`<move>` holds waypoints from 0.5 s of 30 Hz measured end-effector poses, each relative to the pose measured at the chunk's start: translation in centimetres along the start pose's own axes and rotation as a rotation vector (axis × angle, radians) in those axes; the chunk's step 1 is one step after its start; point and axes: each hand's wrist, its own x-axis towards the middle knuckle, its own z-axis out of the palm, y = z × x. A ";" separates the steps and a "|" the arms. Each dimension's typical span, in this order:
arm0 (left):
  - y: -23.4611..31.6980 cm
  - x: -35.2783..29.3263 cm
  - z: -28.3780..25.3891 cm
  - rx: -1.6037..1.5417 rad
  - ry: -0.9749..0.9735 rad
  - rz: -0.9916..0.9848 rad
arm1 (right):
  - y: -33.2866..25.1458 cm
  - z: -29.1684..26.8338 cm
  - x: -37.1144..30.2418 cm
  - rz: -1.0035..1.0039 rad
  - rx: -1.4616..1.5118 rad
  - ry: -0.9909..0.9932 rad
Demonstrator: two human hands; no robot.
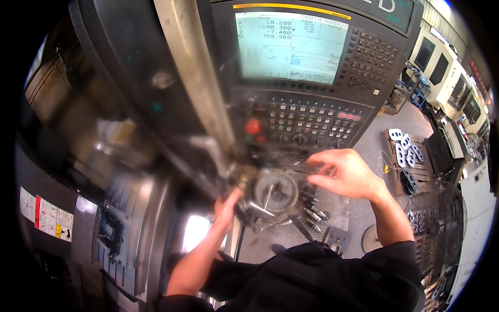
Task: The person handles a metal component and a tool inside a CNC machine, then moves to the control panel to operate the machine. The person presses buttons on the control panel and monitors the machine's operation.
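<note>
A round grey metal part [276, 191] with a bowl-like hollow sits in front of me, below the control panel; its edges are blurred. My left hand [225, 209] is at its left side, against a blurred brassy piece [244, 179]. The left fingertips are smeared and partly hidden, so their grip does not show. My right hand [344, 172] hovers to the right of the round part, palm facing left. Its thumb and forefinger are apart and the other fingers are curled, with no held thing plainly visible. Several metal tool holders [316, 214] stand beside the part.
The control panel has a lit screen [291, 49], keys and a red knob [252, 126]. A machine door edge [195, 67] slants down close by on the left. Beyond is the machine bed [125, 218]. Pale metal plates [405, 151] lie on a pallet at right, near a large fan [442, 223].
</note>
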 end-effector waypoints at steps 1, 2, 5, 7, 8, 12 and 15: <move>0.1 -0.1 0.2 0.001 -0.002 0.001 | 0.2 -0.1 -0.2 0.024 0.017 0.068; 0.2 -0.1 0.3 0.001 -0.005 0.004 | 0.5 0.0 -0.2 0.047 0.035 0.136; 1.0 -0.7 1.0 -0.027 -0.067 0.031 | 1.7 -0.2 -0.6 0.101 0.038 0.306; 1.3 -0.9 1.2 -0.046 -0.087 0.041 | 2.2 -0.4 -0.5 0.128 0.000 0.410; 0.5 -0.2 0.8 -0.037 -0.059 0.028 | 2.3 -0.4 -0.5 0.147 -0.009 0.444; -0.3 0.2 0.7 -0.023 0.009 0.052 | 3.5 -0.3 -0.4 0.187 -0.068 0.570; -0.6 0.1 1.2 -0.028 0.082 0.120 | 4.2 -0.4 -0.3 0.194 -0.170 0.632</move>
